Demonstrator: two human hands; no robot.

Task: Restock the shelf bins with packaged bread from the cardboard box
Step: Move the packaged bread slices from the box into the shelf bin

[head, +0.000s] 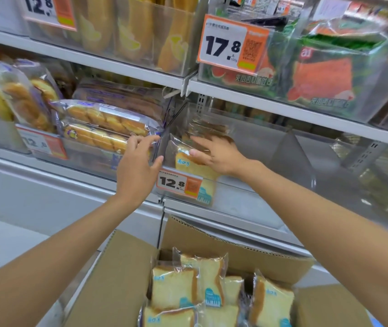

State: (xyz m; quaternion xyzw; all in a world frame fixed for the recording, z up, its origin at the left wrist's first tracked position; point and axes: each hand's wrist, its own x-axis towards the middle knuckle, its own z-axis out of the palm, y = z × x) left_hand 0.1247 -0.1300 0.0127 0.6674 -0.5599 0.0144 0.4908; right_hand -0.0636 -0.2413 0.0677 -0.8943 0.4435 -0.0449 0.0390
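Note:
An open cardboard box (235, 241) sits below the shelf, holding several clear packs of sliced bread (174, 289). One such bread pack (188, 166) stands in a clear shelf bin (259, 142) on the middle shelf, behind a 12.8 price tag (178, 184). My right hand (216, 154) is inside this bin, its fingers gripping the top of that pack. My left hand (138, 166) reaches to the bin's left wall, fingers spread, thumb touching the clear divider; it holds nothing.
The neighbouring bin on the left holds twisted-bread packs (103, 123). The shelf above carries bins of yellow cake packs (131, 36) and watermelon toast (318, 76) with a 17.8 tag. The right part of the bin shows no packs.

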